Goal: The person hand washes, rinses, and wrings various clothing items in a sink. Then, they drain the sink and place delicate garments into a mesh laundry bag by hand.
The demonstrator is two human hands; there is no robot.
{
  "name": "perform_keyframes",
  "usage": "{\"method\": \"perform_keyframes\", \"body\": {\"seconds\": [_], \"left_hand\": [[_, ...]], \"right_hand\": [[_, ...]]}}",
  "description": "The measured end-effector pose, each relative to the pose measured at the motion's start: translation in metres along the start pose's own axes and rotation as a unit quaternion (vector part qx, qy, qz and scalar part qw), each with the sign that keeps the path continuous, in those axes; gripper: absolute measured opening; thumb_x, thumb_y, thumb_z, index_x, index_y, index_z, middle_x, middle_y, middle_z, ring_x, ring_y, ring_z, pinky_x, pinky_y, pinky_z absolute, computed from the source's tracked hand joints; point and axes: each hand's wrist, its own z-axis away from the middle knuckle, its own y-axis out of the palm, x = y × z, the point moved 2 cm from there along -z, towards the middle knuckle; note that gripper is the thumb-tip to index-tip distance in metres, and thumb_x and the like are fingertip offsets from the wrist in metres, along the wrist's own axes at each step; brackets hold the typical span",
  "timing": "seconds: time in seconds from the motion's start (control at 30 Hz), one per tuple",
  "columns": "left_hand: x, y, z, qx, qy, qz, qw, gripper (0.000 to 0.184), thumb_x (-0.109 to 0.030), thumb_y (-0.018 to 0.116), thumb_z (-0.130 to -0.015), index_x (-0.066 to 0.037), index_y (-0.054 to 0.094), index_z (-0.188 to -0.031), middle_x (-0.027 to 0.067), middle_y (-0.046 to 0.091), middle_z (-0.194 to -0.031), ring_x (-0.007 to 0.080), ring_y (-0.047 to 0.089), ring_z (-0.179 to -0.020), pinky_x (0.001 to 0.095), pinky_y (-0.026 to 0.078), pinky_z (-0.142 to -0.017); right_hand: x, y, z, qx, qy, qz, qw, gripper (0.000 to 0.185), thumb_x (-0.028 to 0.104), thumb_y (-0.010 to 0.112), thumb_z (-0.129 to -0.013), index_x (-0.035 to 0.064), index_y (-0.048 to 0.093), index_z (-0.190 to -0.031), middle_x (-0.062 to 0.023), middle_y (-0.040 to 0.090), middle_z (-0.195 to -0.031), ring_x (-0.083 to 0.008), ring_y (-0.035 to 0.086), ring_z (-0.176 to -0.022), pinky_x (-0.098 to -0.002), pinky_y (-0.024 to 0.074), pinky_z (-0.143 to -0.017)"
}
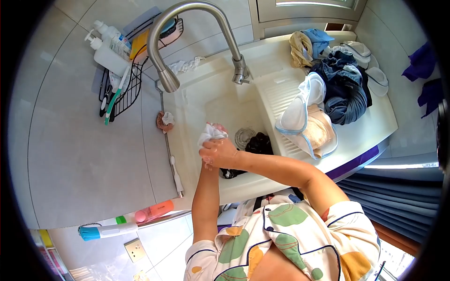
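Note:
Above the sink basin [187,105], both hands are pressed together around a small white wet cloth [211,135]. My right hand [220,152] reaches across from the right, its fingers closed over the cloth and suds on the skin. Behind it, my left hand [219,127] is mostly covered; its fingers curl around the same cloth. Just to the right, a dark bundle of fabric [259,144] lies in the basin beside the round drain strainer [244,137]. More dark fabric [230,173] shows under my right forearm.
A curved metal faucet [206,5] arches over the basin. Bras [300,114] and bundled dark clothes [344,89] lie on the ribbed washboard side. Left are a wire rack [129,96] with pump bottles [110,56], a crumpled cloth [165,121] and a white brush [175,173] on the rim.

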Motion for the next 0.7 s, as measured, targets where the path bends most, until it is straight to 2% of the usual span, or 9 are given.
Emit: {"method": "perform_keyframes", "body": {"seconds": [0.1,0.17,0.23,0.37,0.43,0.47,0.53,0.57,0.7], "left_hand": [[0.004,0.004,0.008,-0.029,-0.081,0.12,0.989,0.03,-0.037,0.039,-0.083,-0.011,0.045,-0.071,0.0004,0.049,-0.075,0.019,0.048,-0.083,0.0313,0.041,-0.071],[0.007,0.016,0.005,-0.061,-0.038,0.055,0.996,0.027,-0.036,0.038,-0.084,-0.011,0.046,-0.077,0.001,0.05,-0.08,0.0192,0.048,-0.086,0.0322,0.041,-0.074],[0.009,0.032,-0.002,-0.12,0.044,-0.078,0.989,0.025,-0.034,0.037,-0.084,-0.011,0.047,-0.088,0.0022,0.051,-0.089,0.0196,0.047,-0.091,0.0341,0.039,-0.078],[0.018,0.052,-0.011,-0.205,0.083,-0.214,0.951,0.028,-0.029,0.038,-0.083,-0.01,0.048,-0.103,0.0048,0.052,-0.1,0.0208,0.048,-0.097,0.0351,0.038,-0.083],[0.019,0.052,-0.007,-0.275,-0.004,-0.256,0.927,0.03,-0.02,0.044,-0.08,-0.006,0.046,-0.106,0.0072,0.052,-0.101,0.0222,0.048,-0.095,0.0327,0.037,-0.083],[0.018,0.044,-0.008,-0.274,-0.013,-0.252,0.928,0.03,-0.02,0.044,-0.08,-0.006,0.046,-0.106,0.0072,0.052,-0.101,0.0222,0.048,-0.095,0.0327,0.037,-0.083],[0.008,0.009,-0.012,-0.358,-0.099,-0.718,0.588,0.033,-0.015,0.052,-0.075,-0.003,0.045,-0.105,0.0095,0.051,-0.102,0.0218,0.048,-0.093,0.0311,0.037,-0.081],[0.007,-0.014,-0.02,-0.32,-0.057,-0.7,0.636,0.038,-0.012,0.058,-0.069,-0.002,0.045,-0.103,0.0124,0.05,-0.1,0.0212,0.047,-0.092,0.0295,0.037,-0.08],[0.083,0.038,-0.084,-0.131,0.104,-0.855,0.492,0.047,-0.021,0.064,-0.066,-0.002,0.045,-0.104,0.0171,0.047,-0.102,0.028,0.045,-0.095,0.0345,0.037,-0.081]], "right_hand": [[0.0,0.001,-0.001,-0.025,-0.069,0.022,0.997,0.006,0.017,0.051,-0.067,0.0111,0.05,-0.066,-0.0054,0.051,-0.065,-0.0314,0.053,-0.064,-0.0402,0.0429,-0.061],[-0.01,-0.008,-0.011,-0.076,-0.089,0.046,0.992,0.008,0.018,0.049,-0.069,0.0116,0.051,-0.064,-0.0045,0.053,-0.063,-0.0317,0.054,-0.058,-0.0408,0.043,-0.057],[-0.035,-0.019,-0.024,-0.046,0.193,-0.079,0.977,0.011,0.019,0.05,-0.072,0.0114,0.052,-0.064,-0.0082,0.055,-0.068,-0.0314,0.054,-0.059,-0.0398,0.0429,-0.054],[-0.082,-0.047,-0.015,-0.108,0.365,-0.148,0.913,0.016,0.023,0.055,-0.073,0.0086,0.049,-0.068,-0.0071,0.054,-0.068,-0.0241,0.054,-0.058,-0.0355,0.0422,-0.05],[-0.089,-0.073,-0.001,-0.152,0.399,-0.433,0.794,0.026,0.026,0.062,-0.069,0.0072,0.045,-0.073,-0.0045,0.05,-0.065,-0.0149,0.049,-0.059,-0.0297,0.0409,-0.049],[-0.085,-0.092,0.007,-0.156,0.405,-0.428,0.793,0.026,0.026,0.062,-0.069,0.0072,0.045,-0.073,-0.0045,0.05,-0.065,-0.0149,0.049,-0.059,-0.0297,0.0409,-0.049],[-0.074,-0.14,0.022,-0.158,0.357,-0.347,0.853,0.022,0.02,0.06,-0.074,0.0108,0.04,-0.073,0.004,0.04,-0.064,-0.0039,0.036,-0.058,-0.0192,0.0328,-0.046],[-0.076,-0.162,0.035,-0.182,0.33,-0.291,0.879,0.023,0.021,0.062,-0.072,0.0099,0.041,-0.074,0.0015,0.043,-0.065,-0.0059,0.04,-0.059,-0.0207,0.0363,-0.048],[-0.059,-0.245,0.092,-0.289,0.337,-0.336,0.831,0.021,0.016,0.061,-0.073,0.0097,0.041,-0.072,0.0003,0.046,-0.07,-0.0052,0.046,-0.063,-0.0187,0.0413,-0.053]]}}
